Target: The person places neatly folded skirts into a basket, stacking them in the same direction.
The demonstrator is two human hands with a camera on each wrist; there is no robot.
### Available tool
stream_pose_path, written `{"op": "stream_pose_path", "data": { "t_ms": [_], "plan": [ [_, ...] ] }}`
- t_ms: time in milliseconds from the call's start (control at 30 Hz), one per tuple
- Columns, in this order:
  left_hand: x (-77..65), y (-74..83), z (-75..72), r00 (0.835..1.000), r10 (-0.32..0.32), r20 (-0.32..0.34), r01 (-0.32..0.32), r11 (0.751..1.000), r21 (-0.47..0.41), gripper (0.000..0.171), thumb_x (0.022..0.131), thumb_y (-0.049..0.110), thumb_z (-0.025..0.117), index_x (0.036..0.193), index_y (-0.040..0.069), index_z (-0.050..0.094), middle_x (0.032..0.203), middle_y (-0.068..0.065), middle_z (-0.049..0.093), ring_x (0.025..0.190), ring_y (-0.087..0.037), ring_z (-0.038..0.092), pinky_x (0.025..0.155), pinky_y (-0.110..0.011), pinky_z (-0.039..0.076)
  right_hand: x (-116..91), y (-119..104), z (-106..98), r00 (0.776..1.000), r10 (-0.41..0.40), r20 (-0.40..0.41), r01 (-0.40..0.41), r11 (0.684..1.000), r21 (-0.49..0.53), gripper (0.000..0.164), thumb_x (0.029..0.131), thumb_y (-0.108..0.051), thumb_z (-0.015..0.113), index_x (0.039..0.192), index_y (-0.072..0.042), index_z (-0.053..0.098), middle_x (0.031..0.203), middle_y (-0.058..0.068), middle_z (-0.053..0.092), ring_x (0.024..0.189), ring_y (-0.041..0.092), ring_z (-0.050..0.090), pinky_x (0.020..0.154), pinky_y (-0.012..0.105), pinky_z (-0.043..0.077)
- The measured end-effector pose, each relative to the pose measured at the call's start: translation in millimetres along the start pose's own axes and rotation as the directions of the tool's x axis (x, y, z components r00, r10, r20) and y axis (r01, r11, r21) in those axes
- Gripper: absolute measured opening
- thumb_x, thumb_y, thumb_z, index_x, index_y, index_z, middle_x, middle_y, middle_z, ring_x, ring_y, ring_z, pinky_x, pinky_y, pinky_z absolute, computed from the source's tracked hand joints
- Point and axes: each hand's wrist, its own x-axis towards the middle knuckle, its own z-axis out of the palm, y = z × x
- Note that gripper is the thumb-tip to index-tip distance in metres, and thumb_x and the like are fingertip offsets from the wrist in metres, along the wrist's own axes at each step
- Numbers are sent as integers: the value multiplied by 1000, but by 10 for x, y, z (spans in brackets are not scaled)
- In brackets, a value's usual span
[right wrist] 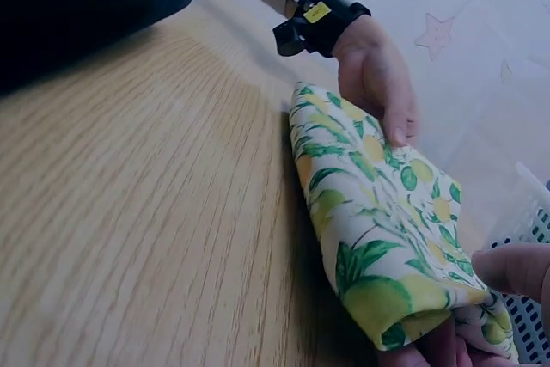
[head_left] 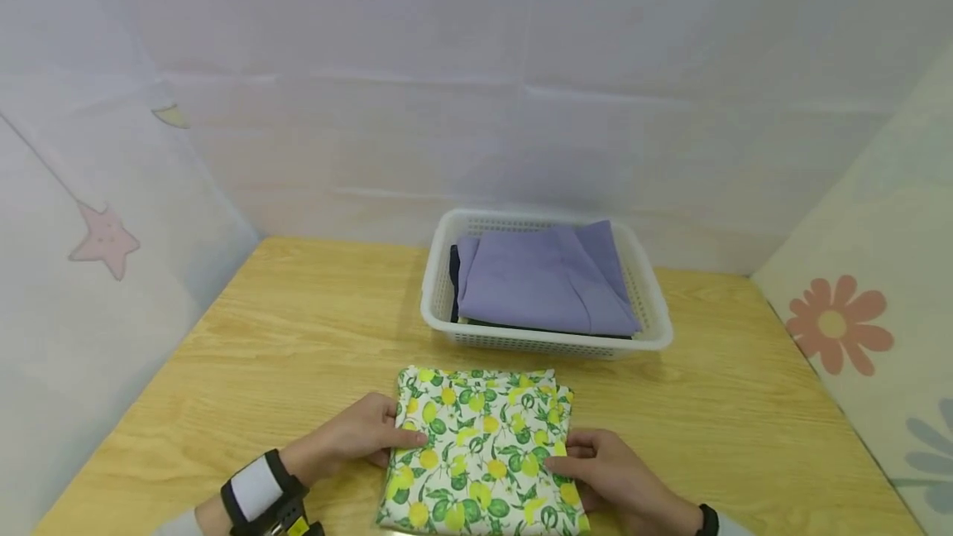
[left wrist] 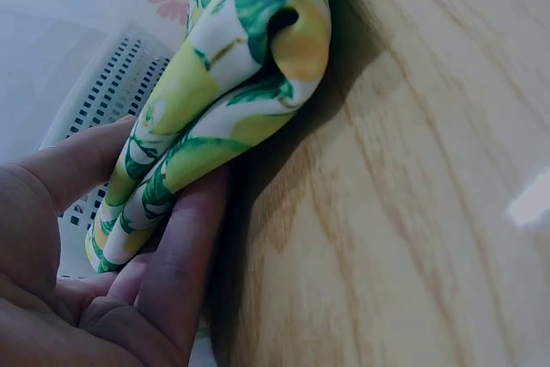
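Observation:
A folded cloth (head_left: 484, 453) printed with lemons and green leaves lies near the front of the wooden table. My left hand (head_left: 365, 430) grips its left edge, thumb on top and fingers underneath, as the left wrist view also shows around the folded layers of the cloth (left wrist: 215, 109). On the opposite edge my right hand (head_left: 614, 470) pinches the cloth the same way, its thumb (right wrist: 516, 268) over the top in the right wrist view. The cloth's near edge runs out of the head view at the bottom.
Behind the cloth stands a white plastic basket (head_left: 658, 325) with perforated sides. Folded purple fabric (head_left: 536, 279) lies in it on top of darker cloth. The wooden table (head_left: 320, 304) ends at a pale backdrop (head_left: 417, 106), with printed side walls left and right.

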Motion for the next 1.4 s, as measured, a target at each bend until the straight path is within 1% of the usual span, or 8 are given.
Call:
{"op": "stream_pose_path", "data": {
  "t_ms": [67, 133, 267, 667, 900, 1067, 1233, 1400],
  "plan": [
    [-7, -10, 10, 1000, -3, 12, 3, 1000, -13, 38, 91, 26, 73, 117, 0, 67, 98, -14, 77, 87, -23, 76, 73, -35, 62, 20, 15, 7, 999, -12, -34, 11, 999, -44, 48, 91, -26, 72, 125, 6, 59, 100, 7, 74, 84, 14, 71, 75, 31, 59],
    [-11, -16, 18, 1000, 0, 27, 1, 1000, -29, 39, 91, 25, 72, 119, -1, 65, 99, -14, 77, 87, -24, 76, 74, -36, 62, 36, 27, 12, 999, -32, -40, 30, 998, -54, 58, 90, -22, 73, 133, 9, 52, 105, 12, 74, 91, 19, 72, 79, 33, 60],
    [-3, -12, 27, 998, 9, 58, -5, 998, -69, 44, 91, 20, 72, 126, -2, 60, 104, -17, 75, 91, -27, 75, 77, -39, 62, 72, 43, 16, 999, -47, -10, 47, 999, -8, 65, 90, -16, 72, 139, 14, 42, 108, 18, 74, 97, 25, 74, 82, 38, 61],
    [33, 8, 24, 998, 19, 64, -17, 999, -35, 44, 88, 17, 75, 125, -1, 59, 103, -15, 76, 91, -25, 75, 75, -34, 62, 110, 105, -27, 997, -61, 39, 56, 993, 108, 61, 93, -12, 67, 139, 16, 40, 116, 20, 71, 103, 29, 72, 85, 40, 60],
    [-11, 80, 39, 991, 62, 120, -54, 996, -66, 44, 89, 14, 74, 127, -1, 58, 105, -15, 76, 94, -23, 74, 76, -31, 61, -6, 74, -77, 996, -78, 50, 74, 994, 77, 61, 94, -17, 67, 139, 15, 42, 115, 17, 72, 103, 24, 72, 86, 36, 59],
    [-115, 247, 89, 977, 120, 176, -112, 992, -54, 42, 89, 14, 74, 126, -1, 60, 105, -15, 76, 92, -15, 73, 72, -21, 56, -188, -11, -99, 995, -89, 44, 88, 996, 27, 59, 94, -17, 66, 136, 17, 44, 105, 17, 75, 99, 22, 73, 84, 36, 60],
    [-281, 499, 142, 968, 159, 193, -156, 987, -33, 40, 88, 13, 74, 122, -2, 61, 99, -13, 77, 88, -13, 73, 69, -21, 55, -408, -153, -124, 995, -88, 41, 88, 996, -2, 63, 95, -14, 66, 139, 20, 38, 107, 17, 74, 95, 20, 73, 81, 36, 61],
    [-462, 797, 181, 947, 232, 224, -228, 973, -42, 43, 89, 11, 73, 124, -6, 55, 92, -7, 77, 83, -10, 71, 68, -23, 56, -642, -373, -190, 982, -163, 91, 167, 985, -35, 52, 98, -14, 61, 136, 17, 43, 103, 11, 75, 89, 15, 73, 78, 29, 60]
  ]
}}
